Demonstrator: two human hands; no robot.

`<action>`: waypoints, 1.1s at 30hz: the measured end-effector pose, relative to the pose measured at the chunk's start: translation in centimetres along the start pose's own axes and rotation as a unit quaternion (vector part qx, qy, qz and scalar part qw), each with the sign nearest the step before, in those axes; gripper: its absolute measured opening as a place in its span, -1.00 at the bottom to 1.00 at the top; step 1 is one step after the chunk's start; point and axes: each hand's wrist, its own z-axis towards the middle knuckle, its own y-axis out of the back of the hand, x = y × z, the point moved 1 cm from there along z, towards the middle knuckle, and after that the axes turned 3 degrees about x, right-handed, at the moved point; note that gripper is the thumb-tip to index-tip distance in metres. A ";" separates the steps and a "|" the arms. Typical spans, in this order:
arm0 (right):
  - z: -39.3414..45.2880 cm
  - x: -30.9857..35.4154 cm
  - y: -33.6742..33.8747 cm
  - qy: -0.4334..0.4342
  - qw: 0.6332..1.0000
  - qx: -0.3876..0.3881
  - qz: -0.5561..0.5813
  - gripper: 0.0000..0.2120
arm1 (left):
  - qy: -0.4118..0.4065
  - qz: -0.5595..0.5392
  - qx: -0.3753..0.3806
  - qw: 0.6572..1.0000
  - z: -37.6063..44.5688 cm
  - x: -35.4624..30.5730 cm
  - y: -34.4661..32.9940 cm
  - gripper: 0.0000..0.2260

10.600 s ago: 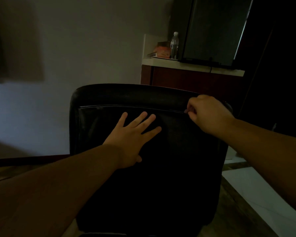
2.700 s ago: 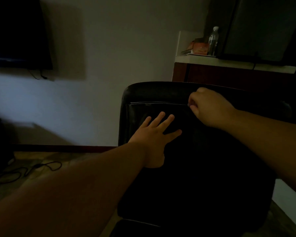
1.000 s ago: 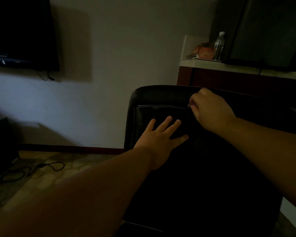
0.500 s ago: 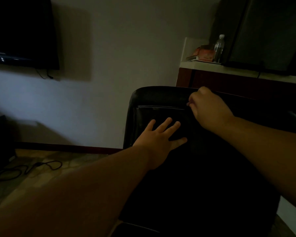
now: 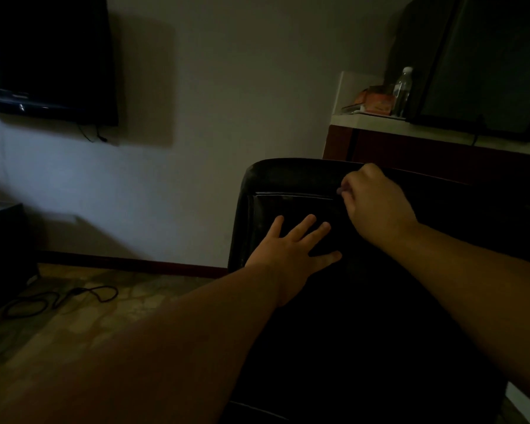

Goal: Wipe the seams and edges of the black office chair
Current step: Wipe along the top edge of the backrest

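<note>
The black office chair [image 5: 288,174] stands with its backrest facing me in a dim room. A horizontal seam [image 5: 294,195] runs just under the backrest's top edge. My left hand [image 5: 291,255] lies flat on the backrest below the seam, fingers spread. My right hand [image 5: 377,209] is curled at the seam near the chair's upper middle, its fingertips pinching a small wipe [image 5: 339,190] against the seam. Only a sliver of the wipe shows, and the chair's lower part is lost in darkness.
A wall-mounted TV [image 5: 43,53] hangs at the upper left. A black cable [image 5: 58,301] lies coiled on the patterned floor. Behind the chair is a red-brown cabinet [image 5: 410,148] with a water bottle [image 5: 403,91], an orange box [image 5: 377,102] and a dark appliance [image 5: 487,62].
Both hands hold nearly the same places on the backrest over the last second. My right hand has shifted only slightly at the seam. Over ten seconds the view has swung left.
</note>
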 end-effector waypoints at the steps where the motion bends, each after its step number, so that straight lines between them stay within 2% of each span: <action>1: -0.1 0.1 -0.2 0.007 1.000 0.009 -0.011 -0.84 | 0.002 -0.006 0.000 1.000 0.1 -0.2 -0.1 -0.11; 4: 0.3 0.5 -0.2 0.036 0.998 0.039 -0.029 -0.82 | 0.006 -0.001 -0.002 1.000 0.0 -0.2 -0.2 -0.12; 7: 0.8 0.3 0.1 0.004 1.000 0.011 -0.013 -0.80 | 0.004 0.007 0.000 1.000 0.0 -0.1 -0.1 -0.14; 10: 0.8 0.7 -0.4 0.038 0.997 0.054 -0.035 -0.81 | 0.006 0.005 0.004 1.000 0.0 -0.1 0.0 -0.15; 14: 0.9 0.6 0.1 0.023 0.999 0.021 -0.029 -0.83 | 0.004 0.011 0.007 1.000 -0.3 -0.1 0.2 -0.16; 18: 0.8 1.0 -0.3 0.048 0.996 0.060 -0.042 -0.83 | 0.001 0.004 0.010 1.000 -0.3 -0.1 0.3 -0.17; 21: 1.4 0.6 0.4 0.032 0.999 0.033 -0.026 -0.84 | -0.001 0.002 0.008 1.000 -0.3 -0.1 0.3 -0.19; 25: 1.4 1.1 0.0 0.058 0.994 0.090 -0.033 -0.85 | -0.005 -0.012 -0.003 1.000 -0.4 -0.1 0.0 -0.28; 29: 1.4 1.0 0.4 0.039 0.997 0.051 -0.033 -0.84 | -0.010 -0.028 0.008 1.000 -0.5 0.0 0.2 -0.24; 33: 1.2 2.2 -0.1 0.061 0.993 0.091 -0.042 -0.85 | -0.008 -0.026 0.002 1.000 -0.7 -0.2 0.4 -0.30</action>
